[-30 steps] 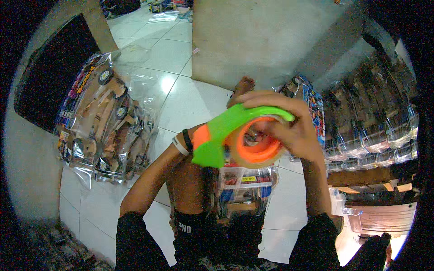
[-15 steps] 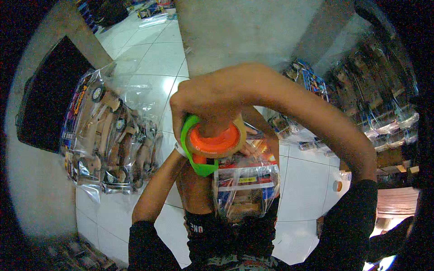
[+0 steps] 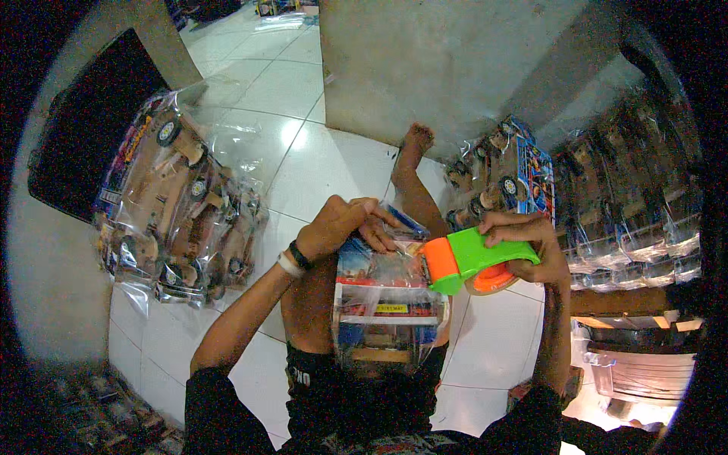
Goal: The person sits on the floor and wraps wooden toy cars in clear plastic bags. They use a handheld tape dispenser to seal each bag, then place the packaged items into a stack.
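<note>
On my lap rests a clear plastic bag [image 3: 390,326] with a colourful printed card and light brown wooden parts inside. My left hand [image 3: 345,227] is at its far end, fingers closed on the folded edge of the bag. To the right, my right hand [image 3: 535,250] grips a green and orange tape dispenser [image 3: 485,254] with a tape roll in it. The dispenser's orange front end is right beside the bag's right edge; whether it touches the plastic I cannot tell.
Bagged wooden toy vehicles [image 3: 174,220] are piled on the left by a dark flat panel [image 3: 95,125]. More bagged toys [image 3: 504,171] stand at the far right, beside large stacks of bags [image 3: 629,189]. A grey wall [image 3: 425,68] rises ahead above the white tiled floor [image 3: 296,171].
My right hand has swung right with the tape dispenser, from over my left hand to beside the bag. My left hand, mostly hidden before, now shows on the bag's far end.
</note>
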### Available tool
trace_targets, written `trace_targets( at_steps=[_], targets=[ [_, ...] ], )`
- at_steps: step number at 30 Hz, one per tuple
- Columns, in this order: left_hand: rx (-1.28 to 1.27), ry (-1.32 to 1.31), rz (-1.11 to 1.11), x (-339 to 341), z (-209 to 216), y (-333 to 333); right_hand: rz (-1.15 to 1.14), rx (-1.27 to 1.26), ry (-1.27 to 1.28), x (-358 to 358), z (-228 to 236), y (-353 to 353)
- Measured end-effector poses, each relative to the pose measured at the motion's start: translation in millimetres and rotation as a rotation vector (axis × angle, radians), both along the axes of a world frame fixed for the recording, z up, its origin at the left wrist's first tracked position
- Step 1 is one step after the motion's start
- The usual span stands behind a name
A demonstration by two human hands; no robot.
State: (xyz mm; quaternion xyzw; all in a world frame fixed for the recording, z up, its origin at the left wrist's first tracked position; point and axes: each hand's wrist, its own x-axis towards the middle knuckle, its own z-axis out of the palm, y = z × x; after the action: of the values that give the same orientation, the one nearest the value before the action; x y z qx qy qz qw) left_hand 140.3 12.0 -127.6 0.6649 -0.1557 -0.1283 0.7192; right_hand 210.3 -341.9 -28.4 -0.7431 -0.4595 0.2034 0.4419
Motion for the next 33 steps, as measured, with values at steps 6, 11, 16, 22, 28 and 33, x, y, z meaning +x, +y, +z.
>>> trace_targets(
  at_steps=[6,11,16,22,28,33],
  targets=[
    [0.723,-0.558,0.088,-90.0,61.9,-12.8,0.106,0.029,-0.072,4.8,21.9,27.2],
    [0.962,-0.399,0.096,-114.0,73.2,-16.7,0.181,-0.082,-0.08,4.1,43.0,15.6],
    [1.018,-0.487,0.127,-119.5,68.6,-23.9,0.15,-0.196,-0.139,4.6,47.6,-4.2],
    [1.022,-0.572,0.185,-122.0,67.1,-21.6,0.166,-0.137,-0.047,-6.5,45.5,-13.3],
    [0.883,-0.709,0.043,-109.3,71.4,-61.2,0.265,-0.407,-0.347,-26.5,65.2,31.2],
    [1.269,-0.73,0.096,-104.8,63.8,-89.1,0.348,-1.041,-0.617,-73.1,8.9,62.8]
  ],
)
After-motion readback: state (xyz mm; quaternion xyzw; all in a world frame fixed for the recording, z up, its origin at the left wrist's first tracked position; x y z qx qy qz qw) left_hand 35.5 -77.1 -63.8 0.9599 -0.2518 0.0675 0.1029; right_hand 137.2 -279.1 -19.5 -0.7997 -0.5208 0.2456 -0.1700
